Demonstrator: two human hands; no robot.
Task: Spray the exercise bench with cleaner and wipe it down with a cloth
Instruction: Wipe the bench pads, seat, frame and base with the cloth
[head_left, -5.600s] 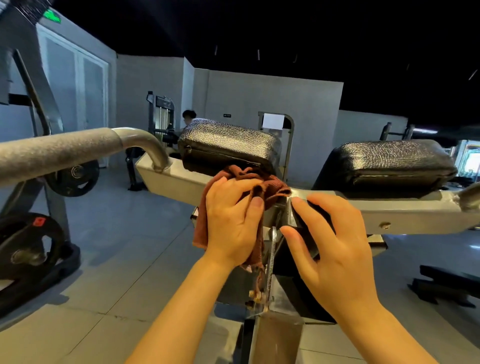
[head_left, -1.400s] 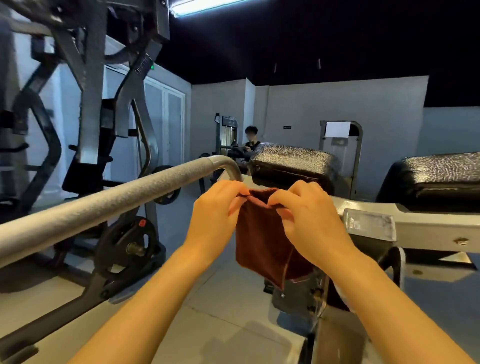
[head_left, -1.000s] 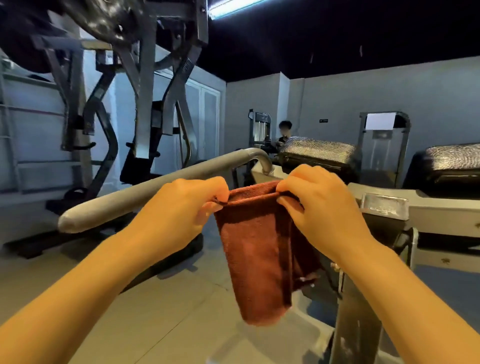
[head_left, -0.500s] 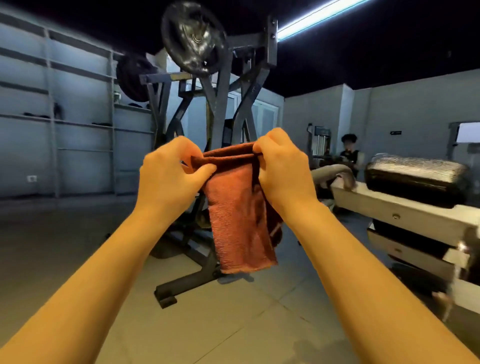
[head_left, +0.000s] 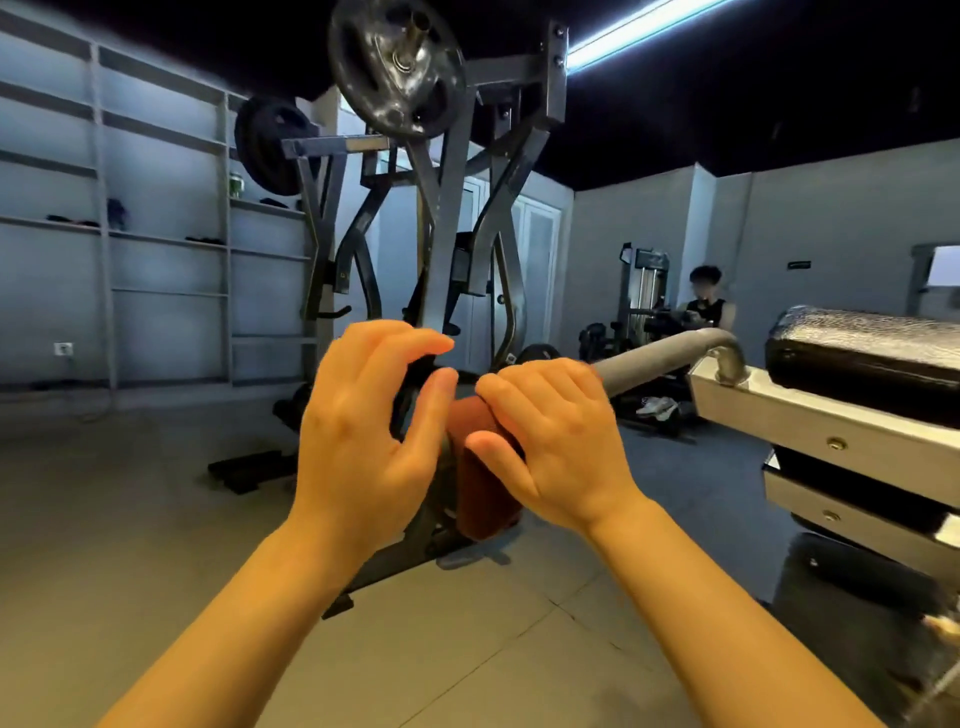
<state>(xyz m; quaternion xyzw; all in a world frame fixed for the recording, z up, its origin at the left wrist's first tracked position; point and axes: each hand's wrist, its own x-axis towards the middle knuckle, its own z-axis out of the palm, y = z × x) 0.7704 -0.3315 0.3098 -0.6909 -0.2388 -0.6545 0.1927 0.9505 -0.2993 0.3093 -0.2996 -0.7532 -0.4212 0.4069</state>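
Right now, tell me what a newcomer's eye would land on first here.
Two bare hands fill the centre: the right hand holds a rust-red cloth, while the left hand hovers beside it with fingers loosely curved. Behind them towers a dark plate-loaded machine, and a black padded bench sits at the right edge.

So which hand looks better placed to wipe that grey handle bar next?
Probably the right hand: its fingers curl over the rust-red terry cloth at the near end of the grey handle bar. The left hand is open and holds nothing.
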